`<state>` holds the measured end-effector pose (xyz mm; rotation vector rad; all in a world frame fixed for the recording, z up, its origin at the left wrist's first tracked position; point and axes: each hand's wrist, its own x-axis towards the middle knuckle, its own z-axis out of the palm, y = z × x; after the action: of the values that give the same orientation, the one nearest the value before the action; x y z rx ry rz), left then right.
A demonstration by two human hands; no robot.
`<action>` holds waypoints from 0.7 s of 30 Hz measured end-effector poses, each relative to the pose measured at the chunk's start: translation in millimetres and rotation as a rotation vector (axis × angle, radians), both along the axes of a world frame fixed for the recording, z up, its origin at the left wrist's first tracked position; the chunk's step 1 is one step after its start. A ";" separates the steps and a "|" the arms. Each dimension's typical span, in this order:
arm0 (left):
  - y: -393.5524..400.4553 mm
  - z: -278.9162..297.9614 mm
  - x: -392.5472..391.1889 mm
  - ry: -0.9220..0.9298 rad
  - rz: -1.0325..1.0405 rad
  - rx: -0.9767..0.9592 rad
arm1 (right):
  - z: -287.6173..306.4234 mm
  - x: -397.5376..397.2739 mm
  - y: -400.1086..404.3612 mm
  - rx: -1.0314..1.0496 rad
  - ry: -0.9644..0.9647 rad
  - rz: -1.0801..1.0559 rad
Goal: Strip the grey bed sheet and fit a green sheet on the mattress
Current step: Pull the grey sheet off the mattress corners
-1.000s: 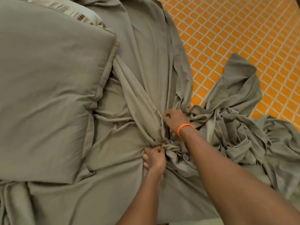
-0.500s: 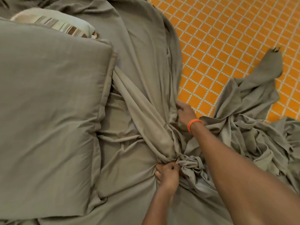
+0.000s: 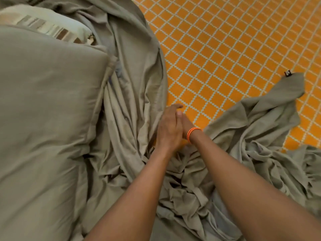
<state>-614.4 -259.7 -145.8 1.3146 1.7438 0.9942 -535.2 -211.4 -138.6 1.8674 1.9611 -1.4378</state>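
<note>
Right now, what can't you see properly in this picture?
All in the head view:
- Right hand: mostly hidden behind the left hand, so its grip is unclear.
- Mattress: covered by the grey sheet.
- Striped pillow: partly under the grey pillow.
- Black tag: too small to read.

Orange floor (image 3: 234, 40) with a pale diamond lattice pattern lies beside the bed.

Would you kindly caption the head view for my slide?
Both hands, left hand and right hand, meet at the bed's edge over the bunched grey sheet.
</note>
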 end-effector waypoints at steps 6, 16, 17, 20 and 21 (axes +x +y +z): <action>-16.1 -37.5 57.8 0.192 -0.367 -0.056 | -31.7 133.5 41.1 0.475 -0.461 -0.034; -99.7 -6.2 210.2 0.081 -0.934 -0.367 | -13.8 331.1 -80.1 -0.001 -0.911 -0.543; -101.9 -5.7 215.3 0.084 -0.954 -0.422 | -13.5 338.9 -87.9 -0.046 -0.920 -0.591; -103.4 -1.0 211.0 0.086 -0.959 -0.497 | -14.8 356.6 -95.5 -0.114 -0.907 -0.796; -100.3 0.2 202.9 0.089 -0.906 -0.482 | -14.7 356.9 -93.6 -0.113 -0.903 -0.841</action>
<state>-411.4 -360.0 -145.7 1.5728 1.1083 0.0022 -178.3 -305.1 -153.3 2.7131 0.6898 -0.4963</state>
